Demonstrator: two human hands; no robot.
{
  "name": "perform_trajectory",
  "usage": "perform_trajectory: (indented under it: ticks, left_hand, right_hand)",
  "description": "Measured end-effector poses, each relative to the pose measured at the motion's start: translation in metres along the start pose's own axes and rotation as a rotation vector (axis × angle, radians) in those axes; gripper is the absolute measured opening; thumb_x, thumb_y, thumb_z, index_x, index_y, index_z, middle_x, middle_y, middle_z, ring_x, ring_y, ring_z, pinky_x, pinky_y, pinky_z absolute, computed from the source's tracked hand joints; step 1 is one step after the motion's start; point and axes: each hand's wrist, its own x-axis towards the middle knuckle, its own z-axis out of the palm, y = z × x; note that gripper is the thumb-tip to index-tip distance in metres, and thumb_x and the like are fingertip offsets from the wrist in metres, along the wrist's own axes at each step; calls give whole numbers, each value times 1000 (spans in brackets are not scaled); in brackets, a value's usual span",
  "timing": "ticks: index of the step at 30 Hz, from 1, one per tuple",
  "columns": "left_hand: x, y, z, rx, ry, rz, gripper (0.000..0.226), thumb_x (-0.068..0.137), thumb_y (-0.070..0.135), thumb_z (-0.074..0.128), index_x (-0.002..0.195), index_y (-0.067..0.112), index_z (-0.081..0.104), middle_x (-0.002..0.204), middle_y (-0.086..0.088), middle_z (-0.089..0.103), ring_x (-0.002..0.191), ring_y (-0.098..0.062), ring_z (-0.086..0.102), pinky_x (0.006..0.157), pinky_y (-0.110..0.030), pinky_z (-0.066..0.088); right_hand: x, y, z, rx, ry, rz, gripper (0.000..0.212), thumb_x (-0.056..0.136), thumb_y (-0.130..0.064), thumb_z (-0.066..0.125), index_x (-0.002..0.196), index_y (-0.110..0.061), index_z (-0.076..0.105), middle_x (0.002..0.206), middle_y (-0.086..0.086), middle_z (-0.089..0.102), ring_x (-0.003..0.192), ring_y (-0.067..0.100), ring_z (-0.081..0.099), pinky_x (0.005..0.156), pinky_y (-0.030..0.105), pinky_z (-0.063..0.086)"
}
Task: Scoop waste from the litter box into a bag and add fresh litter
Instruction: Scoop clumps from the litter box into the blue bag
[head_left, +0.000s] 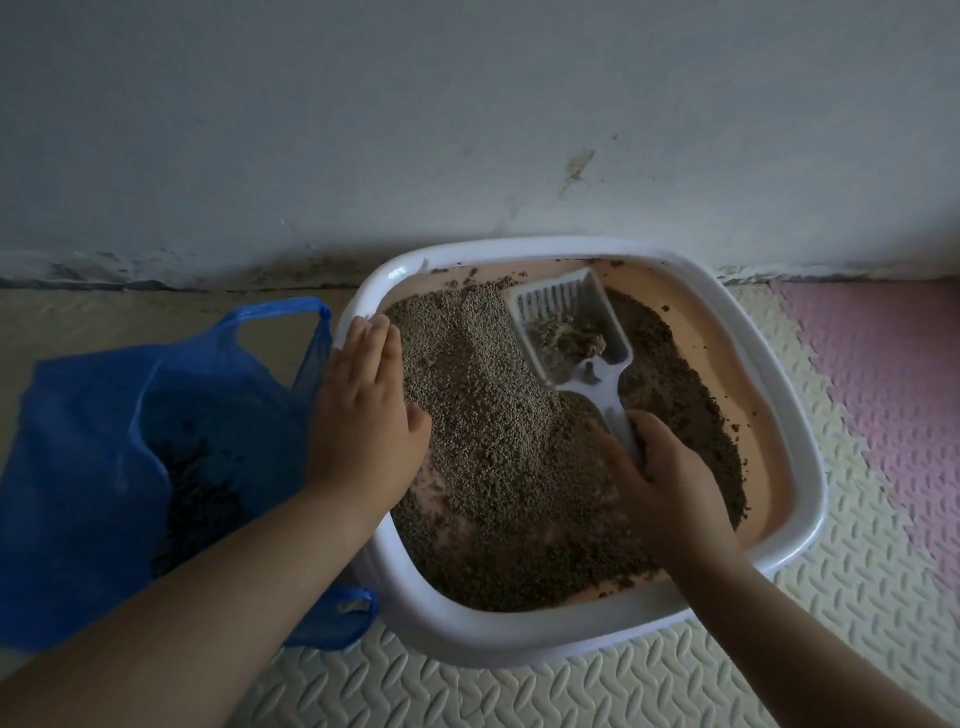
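Note:
A white-rimmed litter box (769, 374) with a pink inside stands on the floor against the wall, holding grey-brown litter (483, 426). My right hand (670, 478) grips the handle of a white slotted scoop (576, 332), whose pan holds a clump of waste and litter over the far part of the box. My left hand (363, 410) lies flat with straight fingers on the box's left rim. A blue plastic bag (104, 457) sits open on the floor just left of the box, with dark waste inside it.
A pale wall (467, 130) with stains runs right behind the box. The floor is cream textured foam matting (571, 691), with a pink mat section (883, 374) to the right.

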Motion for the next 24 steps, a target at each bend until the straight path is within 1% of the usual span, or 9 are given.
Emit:
perform_trajectory:
  ticks: [5, 9, 12, 14, 16, 18, 21, 22, 24]
  left_hand:
    - [0, 0, -1, -2, -5, 2, 71, 88, 21, 55, 148, 3, 23, 158, -10, 17, 146, -22, 7, 116, -31, -1]
    - [0, 0, -1, -5, -10, 4, 71, 89, 21, 55, 149, 2, 22, 158, -10, 16, 146, -22, 6, 116, -30, -1]
    - [0, 0, -1, 2, -8, 0, 71, 89, 22, 55, 149, 3, 21, 158, -10, 16, 146, -22, 6, 116, -30, -2]
    - [0, 0, -1, 6, -9, 0, 71, 89, 22, 54, 149, 3, 21, 158, -10, 16, 146, -22, 6, 115, -30, -2]
    - [0, 0, -1, 6, -8, -3, 71, 88, 22, 53, 149, 2, 22, 158, -10, 17, 146, -22, 7, 116, -31, -1]
    - [0, 0, -1, 8, -6, -4, 71, 89, 22, 53, 149, 3, 22, 158, -10, 17, 146, -22, 7, 116, -32, 0]
    - [0, 0, 0, 16, -11, -2, 70, 89, 22, 53, 149, 3, 21, 158, -10, 16, 146, -22, 6, 115, -32, -1]
    - [0, 0, 0, 16, -10, -2, 70, 89, 22, 54, 149, 3, 22, 158, -10, 17, 146, -23, 7, 115, -32, -1]
    - [0, 0, 0, 16, -8, -1, 70, 88, 21, 55, 148, 2, 23, 157, -11, 18, 146, -23, 8, 115, -32, 0]
  right_hand:
    - [-4, 0, -1, 30, -3, 18, 20, 90, -45, 49, 92, -26, 54, 63, -4, 58, 55, 12, 56, 52, 42, 49]
    - [-8, 2, -1, -11, -32, 3, 12, 93, -40, 52, 94, -28, 53, 62, -6, 56, 54, 7, 52, 51, 34, 41]
    - [-10, 4, -1, -61, -65, 23, 11, 93, -39, 52, 89, -29, 51, 59, -6, 53, 52, 6, 50, 50, 33, 40]
    - [-8, 7, -3, -71, -105, 77, 14, 94, -39, 53, 84, -29, 52, 60, -5, 55, 52, 6, 52, 51, 34, 42]
    - [-1, 12, -7, -80, -142, 162, 16, 94, -39, 53, 83, -27, 55, 62, -6, 57, 52, 6, 53, 51, 31, 41]
    - [6, 16, -10, -116, -179, 227, 18, 95, -38, 53, 94, -22, 59, 64, -9, 58, 51, 1, 53, 48, 25, 40]
    - [21, 14, -14, -124, -192, 278, 30, 95, -36, 51, 122, -24, 50, 71, -14, 58, 50, 1, 56, 42, 18, 36]
    - [26, 12, -15, -128, -207, 273, 31, 95, -36, 50, 124, -25, 49, 72, -12, 58, 51, 3, 56, 42, 18, 38]
    - [38, 9, -13, -142, -244, 270, 26, 95, -35, 49, 117, -22, 51, 72, -6, 60, 54, 10, 57, 46, 24, 42]
